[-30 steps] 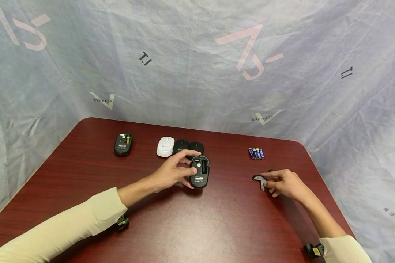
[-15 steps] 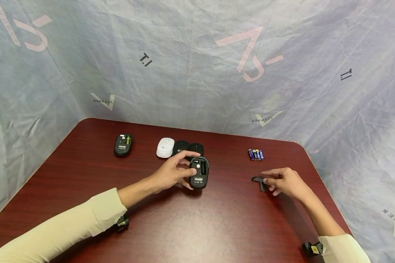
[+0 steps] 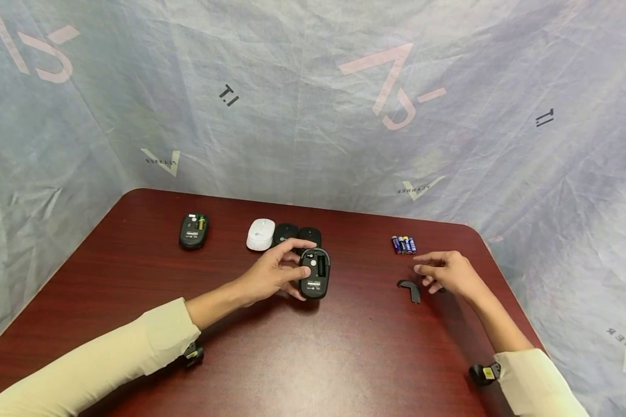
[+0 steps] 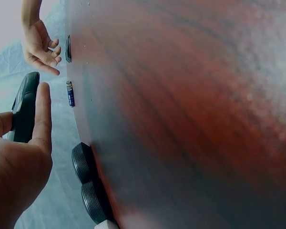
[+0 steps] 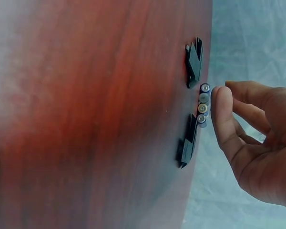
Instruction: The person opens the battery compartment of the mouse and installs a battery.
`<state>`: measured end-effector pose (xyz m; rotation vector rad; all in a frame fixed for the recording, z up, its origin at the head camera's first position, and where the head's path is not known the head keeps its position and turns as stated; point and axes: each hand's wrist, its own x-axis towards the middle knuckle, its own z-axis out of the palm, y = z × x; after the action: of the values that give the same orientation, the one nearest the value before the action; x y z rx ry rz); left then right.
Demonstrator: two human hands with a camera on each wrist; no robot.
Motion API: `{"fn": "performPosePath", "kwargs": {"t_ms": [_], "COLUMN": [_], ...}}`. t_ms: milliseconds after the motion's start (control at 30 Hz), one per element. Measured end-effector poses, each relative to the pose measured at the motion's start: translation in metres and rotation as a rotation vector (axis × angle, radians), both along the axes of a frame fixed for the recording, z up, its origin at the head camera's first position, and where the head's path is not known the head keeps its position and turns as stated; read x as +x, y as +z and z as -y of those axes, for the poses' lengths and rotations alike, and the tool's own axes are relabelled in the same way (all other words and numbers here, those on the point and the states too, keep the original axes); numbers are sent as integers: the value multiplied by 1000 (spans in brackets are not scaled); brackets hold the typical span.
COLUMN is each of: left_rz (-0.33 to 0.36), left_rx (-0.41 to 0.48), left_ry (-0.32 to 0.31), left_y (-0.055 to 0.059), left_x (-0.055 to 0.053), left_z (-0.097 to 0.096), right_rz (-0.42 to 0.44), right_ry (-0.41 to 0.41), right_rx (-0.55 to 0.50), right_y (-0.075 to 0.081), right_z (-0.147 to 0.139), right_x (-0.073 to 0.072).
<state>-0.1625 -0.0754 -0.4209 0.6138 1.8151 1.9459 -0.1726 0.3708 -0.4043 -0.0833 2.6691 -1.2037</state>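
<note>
The left hand (image 3: 270, 275) grips a black mouse (image 3: 316, 280) above the surface (image 3: 302, 359), midway between its side edges; the right hand (image 3: 451, 274), fingers loosely bent and unoccupied, hovers near four batteries (image 3: 404, 245) toward the far right corner.

On the table (image 3: 313, 359), an upturned computer mouse (image 3: 192, 236) lies at the rear left, one battery (image 3: 202, 222) in its compartment. To its right sits a row of three mice (image 3: 286, 233). Before the row's right end, the left hand (image 3: 268, 275) holds a fifth mouse (image 3: 315, 284). Four batteries (image 3: 404, 245) lie side by side at the rear right; before them lie two battery covers (image 3: 410, 291), the right-hand one partly hidden behind the right hand (image 3: 448, 273).
</note>
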Motion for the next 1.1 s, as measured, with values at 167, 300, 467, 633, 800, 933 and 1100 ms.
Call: {"fn": "performPosePath", "kwargs": {"t_ms": [167,300,467,633,800,933,1100], "left_rz": [-6,-7,-4,-4,7,13,10], "left_rx": [-1,4,5,9,9,11,13], "left_ry": [0,-5,-9,-3,-6,-7,-7], "left_y": [1,1,2,2,3,2,3], "left_x": [-1,-2,-2,-2,-1,-2,-1], "left_z": [-1,-1,-1,-1,-2,-3,-3], "right_rz": [-17,-46,-46,-28,-8,5,27], "right_ry": [-18,-36,-66,-91,-99,-104,-120], "right_rx": [-13,2,15,1,-18,-22,-24], "right_y": [-1,-2,-4,-7,-13,-17,-19], "right_z": [-7,-10,-12,-13,-16,-17,-18], "right_x": [-10,-18,-27,-38,-49,-58,-68]}}
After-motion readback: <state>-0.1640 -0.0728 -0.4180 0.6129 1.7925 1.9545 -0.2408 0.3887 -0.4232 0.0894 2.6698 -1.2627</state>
